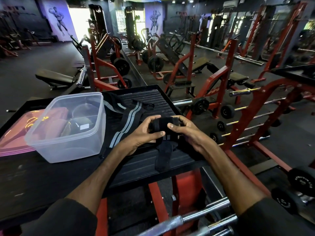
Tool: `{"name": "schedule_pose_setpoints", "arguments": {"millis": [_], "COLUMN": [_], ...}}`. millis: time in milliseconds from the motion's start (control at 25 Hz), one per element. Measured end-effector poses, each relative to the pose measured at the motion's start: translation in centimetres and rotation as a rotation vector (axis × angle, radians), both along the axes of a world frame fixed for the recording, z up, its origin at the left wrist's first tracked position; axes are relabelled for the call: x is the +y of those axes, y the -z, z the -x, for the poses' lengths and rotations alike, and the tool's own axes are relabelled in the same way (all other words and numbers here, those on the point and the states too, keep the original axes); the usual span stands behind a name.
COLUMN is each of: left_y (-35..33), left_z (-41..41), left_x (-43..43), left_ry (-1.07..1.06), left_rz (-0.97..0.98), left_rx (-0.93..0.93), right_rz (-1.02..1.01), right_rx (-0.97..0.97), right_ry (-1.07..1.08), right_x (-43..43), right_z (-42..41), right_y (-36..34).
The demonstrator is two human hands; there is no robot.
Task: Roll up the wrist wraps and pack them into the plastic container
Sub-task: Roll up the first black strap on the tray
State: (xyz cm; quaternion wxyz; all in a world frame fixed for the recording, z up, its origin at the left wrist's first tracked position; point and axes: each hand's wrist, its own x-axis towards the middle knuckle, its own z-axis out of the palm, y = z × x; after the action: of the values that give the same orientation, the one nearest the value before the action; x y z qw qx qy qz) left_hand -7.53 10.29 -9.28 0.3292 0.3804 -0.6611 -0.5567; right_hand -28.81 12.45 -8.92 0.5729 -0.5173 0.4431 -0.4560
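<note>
A black ribbed bench (153, 160) stands in a dim gym full of red racks (242, 116) and barbells. On its left sits a clear plastic container (68, 143), already holding rolled items, with a pink lid (12, 142) beside it. A black wrist wrap (163, 124) is held just above the bench, its roll lying left to right, its loose tail hanging toward the viewer. The left hand (143, 133) and right hand (187, 130) both grip the roll's ends. A striped wrap (126, 116) lies unrolled just beside the container.

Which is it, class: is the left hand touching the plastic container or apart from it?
Apart. The head view shows the left hand gripping the black wrist wrap, with striped wraps between it and the plastic container.
</note>
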Motion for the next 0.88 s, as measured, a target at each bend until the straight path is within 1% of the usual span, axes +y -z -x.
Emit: {"name": "schedule_pose_setpoints", "arguments": {"millis": [80,240,320,400,440,520,600,640,680,760,800,880], "left_y": [-0.1,0.3,1.0,1.6,1.8,1.9,1.7,1.6,1.5,1.3,1.3,1.3], "left_z": [0.0,0.3,0.5,0.6,0.7,0.7,0.7,0.7,0.8,0.8,0.8,0.9], "left_x": [-0.1,0.0,0.0,-0.3,-0.4,-0.4,-0.2,-0.1,0.0,0.1,0.2,0.3], "left_ry": [0.017,-0.008,-0.034,-0.085,-0.108,-0.143,-0.172,-0.186,-0.205,-0.233,-0.237,-0.230], "left_rz": [-0.062,-0.032,0.078,0.219,0.256,0.328,0.423,0.464,0.499,0.546,0.569,0.618], "left_rx": [-0.010,-0.017,-0.061,-0.148,-0.168,-0.186,-0.206,-0.207,-0.201,-0.180,-0.175,-0.177], "right_rz": [0.026,0.081,0.097,0.072,0.045,-0.036,-0.120,-0.142,-0.151,-0.142,-0.132,-0.110], "right_rx": [-0.023,-0.037,-0.024,-0.021,-0.049,-0.184,-0.283,-0.249,-0.161,0.025,0.076,0.089], "right_ry": [0.003,-0.002,-0.024,-0.055,-0.081,-0.149,-0.147,-0.114,-0.089,-0.111,-0.137,-0.141], "right_x": [0.3,0.3,0.2,-0.1,-0.2,-0.6,-0.8,-0.9,-0.8,-0.7,-0.5,-0.4], "right_z": [0.1,0.4,0.5,0.6,0.8,1.4,1.5,1.4,1.3,1.0,0.9,0.9], "right_y": [-0.2,-0.2,-0.1,0.0,0.1,0.0,-0.4,-0.5,-0.5,-0.4,-0.3,-0.3]}}
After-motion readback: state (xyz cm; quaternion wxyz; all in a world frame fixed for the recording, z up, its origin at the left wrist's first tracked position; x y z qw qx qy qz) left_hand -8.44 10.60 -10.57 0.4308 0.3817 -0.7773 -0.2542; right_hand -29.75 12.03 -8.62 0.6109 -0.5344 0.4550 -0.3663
